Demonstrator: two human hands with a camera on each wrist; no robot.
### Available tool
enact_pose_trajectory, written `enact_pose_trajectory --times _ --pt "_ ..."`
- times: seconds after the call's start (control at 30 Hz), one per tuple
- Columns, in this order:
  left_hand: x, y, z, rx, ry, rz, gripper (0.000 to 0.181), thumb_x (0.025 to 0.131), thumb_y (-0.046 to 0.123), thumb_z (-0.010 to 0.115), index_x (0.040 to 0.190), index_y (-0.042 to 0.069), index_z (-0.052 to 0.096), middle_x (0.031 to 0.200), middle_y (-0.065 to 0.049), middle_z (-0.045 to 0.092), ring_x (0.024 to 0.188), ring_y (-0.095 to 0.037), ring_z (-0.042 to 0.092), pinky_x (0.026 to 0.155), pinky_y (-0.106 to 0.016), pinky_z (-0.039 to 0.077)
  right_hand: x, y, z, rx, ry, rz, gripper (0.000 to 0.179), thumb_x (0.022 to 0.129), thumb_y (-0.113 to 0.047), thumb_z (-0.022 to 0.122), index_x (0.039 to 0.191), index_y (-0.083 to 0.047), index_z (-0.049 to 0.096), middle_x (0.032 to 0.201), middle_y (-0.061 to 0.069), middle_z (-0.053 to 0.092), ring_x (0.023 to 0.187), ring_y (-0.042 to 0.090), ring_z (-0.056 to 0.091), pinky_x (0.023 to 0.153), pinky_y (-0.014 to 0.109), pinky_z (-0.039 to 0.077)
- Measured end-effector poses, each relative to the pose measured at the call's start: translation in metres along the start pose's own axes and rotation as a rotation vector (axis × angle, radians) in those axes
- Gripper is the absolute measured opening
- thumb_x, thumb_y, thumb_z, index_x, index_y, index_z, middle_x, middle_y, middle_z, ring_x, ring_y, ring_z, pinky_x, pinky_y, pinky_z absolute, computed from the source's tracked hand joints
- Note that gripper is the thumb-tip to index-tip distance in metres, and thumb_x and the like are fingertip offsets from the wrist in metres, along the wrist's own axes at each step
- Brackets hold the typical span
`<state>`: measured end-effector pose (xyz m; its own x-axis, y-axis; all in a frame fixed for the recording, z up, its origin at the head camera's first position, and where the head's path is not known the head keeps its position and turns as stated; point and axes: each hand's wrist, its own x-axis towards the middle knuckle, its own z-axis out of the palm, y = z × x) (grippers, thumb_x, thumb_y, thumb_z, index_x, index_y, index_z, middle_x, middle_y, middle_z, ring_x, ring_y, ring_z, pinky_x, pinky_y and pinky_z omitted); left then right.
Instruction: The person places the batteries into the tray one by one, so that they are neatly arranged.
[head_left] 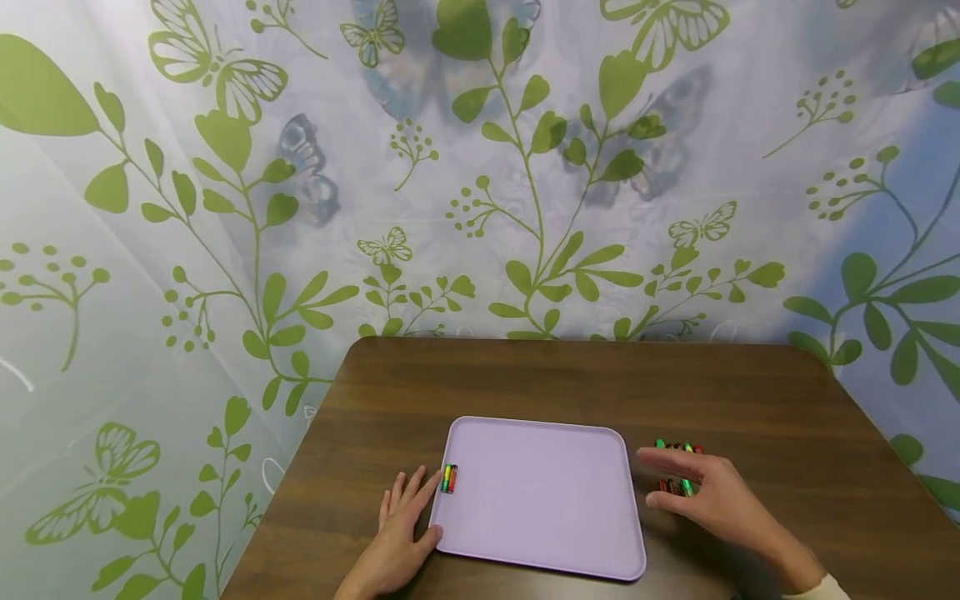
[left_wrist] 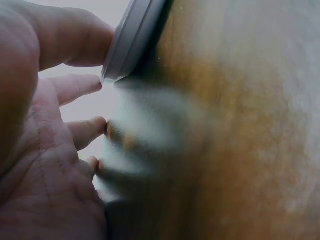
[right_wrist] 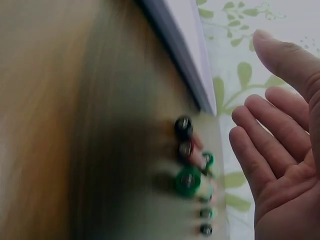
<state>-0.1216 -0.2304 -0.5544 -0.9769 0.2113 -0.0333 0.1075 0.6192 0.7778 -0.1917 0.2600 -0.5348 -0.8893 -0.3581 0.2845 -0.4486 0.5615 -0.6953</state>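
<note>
In the head view a pale lilac tray (head_left: 540, 500) lies on the table. Two small cylindrical batteries (head_left: 449, 478), one green and yellow, one reddish and dark, stand side by side just inside its left rim. My left hand (head_left: 399, 533) touches that rim with thumb and forefinger, its fingers spread and fairly straight. To the tray's right, my right hand (head_left: 720, 496) hovers with extended fingers and thumb apart, holding nothing. Below it are several batteries (head_left: 686, 487) in two rows, partly hidden by the hand. The right wrist view shows their round ends, a green one (right_wrist: 189, 181) largest.
The brown wooden table (head_left: 585, 375) has rounded far corners. Behind it and to the left hangs a pale curtain (head_left: 420, 275) printed with green leaves and butterflies. A light sleeve (head_left: 821, 588) shows at the right forearm.
</note>
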Motion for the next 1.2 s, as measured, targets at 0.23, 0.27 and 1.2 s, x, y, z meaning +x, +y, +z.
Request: enact_pose_trajectory --times 0.23,0.27,1.2 --pt "0.0 0.0 0.0 -0.003 0.002 -0.002 0.077 0.098 0.008 0.072 0.169 0.016 0.043 0.179 -0.029 0.023 0.165 -0.061 -0.005 0.127 -0.077 -0.013 -0.017 0.014 -0.017 -0.007 -0.011 0.021 0.057 0.084 -0.024 0.096 0.135 -0.012 0.077 0.129 0.009 0.081 0.116 0.0 0.074 0.093 0.003 0.052" --pt "0.0 0.001 0.0 -0.007 0.003 -0.002 0.078 0.097 0.008 0.072 0.169 0.016 0.043 0.179 -0.029 0.023 0.165 -0.061 -0.005 0.127 -0.077 -0.013 -0.018 0.017 -0.019 -0.016 -0.009 0.022 0.057 0.083 -0.024 0.097 0.135 -0.011 0.077 0.129 0.009 0.081 0.115 0.0 0.075 0.092 0.003 0.052" --pt "0.0 0.0 0.0 -0.009 0.007 0.005 0.078 0.096 0.009 0.072 0.169 0.016 0.044 0.178 -0.03 0.024 0.165 -0.061 -0.004 0.127 -0.077 -0.013 -0.032 0.032 -0.023 -0.293 -0.042 0.192 0.056 0.079 -0.034 0.099 0.131 -0.024 0.08 0.127 0.01 0.081 0.113 0.02 0.076 0.088 0.052 0.067"
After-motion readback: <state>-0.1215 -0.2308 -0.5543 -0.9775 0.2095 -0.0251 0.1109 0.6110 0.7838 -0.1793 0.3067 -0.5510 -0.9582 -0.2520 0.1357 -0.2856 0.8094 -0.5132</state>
